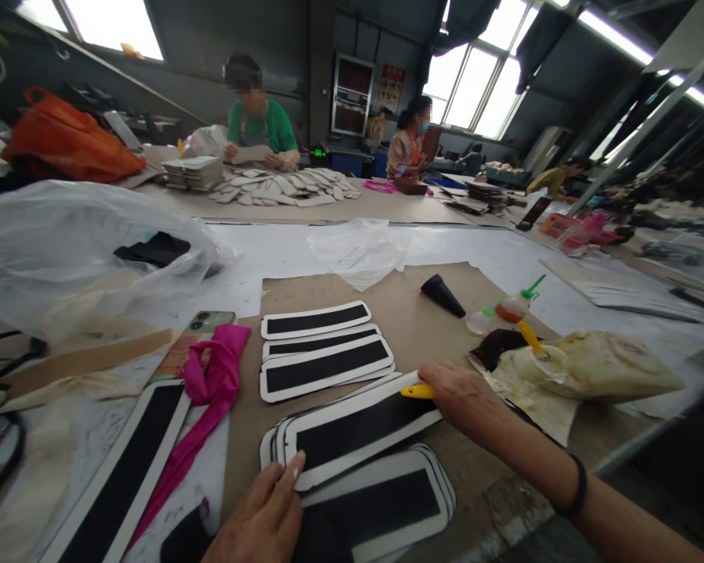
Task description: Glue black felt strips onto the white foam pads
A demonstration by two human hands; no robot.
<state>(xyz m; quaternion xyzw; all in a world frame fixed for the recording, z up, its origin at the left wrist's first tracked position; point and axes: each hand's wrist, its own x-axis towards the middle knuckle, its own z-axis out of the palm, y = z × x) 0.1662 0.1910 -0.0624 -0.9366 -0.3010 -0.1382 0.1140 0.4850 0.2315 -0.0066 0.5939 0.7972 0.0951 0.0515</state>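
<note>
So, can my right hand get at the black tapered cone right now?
Probably yes: only flat brown cardboard seems to lie between the right hand and the cone, though that hand holds a yellow-handled tool.

The panel (352, 426) I steady is long and white-bordered, its middle black; it lies flat, slanting up to the right (I cover part of that end), atop a slightly fanned stack (272, 447) of similar pieces; the yellow handle (418, 390) I grip points left above the black, its other end hidden.
</note>
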